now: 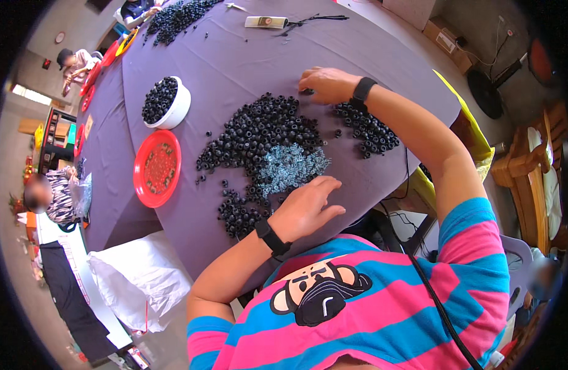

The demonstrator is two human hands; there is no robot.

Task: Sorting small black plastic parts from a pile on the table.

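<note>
A large heap of small black ring-like plastic parts [253,126] lies on the grey-covered table. Against its near side is a pile of tiny clear bluish pieces [287,166]. My left hand [305,206] rests at the near edge of that bluish pile, thumb and fingers apart, nothing seen in it. Beyond the heap to the right, my right hand [330,85] is low over the table, its fingers bent around a small black plastic part [307,92] that shows at the fingertips. A smaller group of black parts [367,131] lies beneath my right wrist.
Left of the heap stand a white bowl [181,106] full of black parts and a red plate [139,179] holding small pieces. Farther off lie another black heap [176,21], a clear packet [265,22] and black strips [321,18]. Other people sit along the table's left side.
</note>
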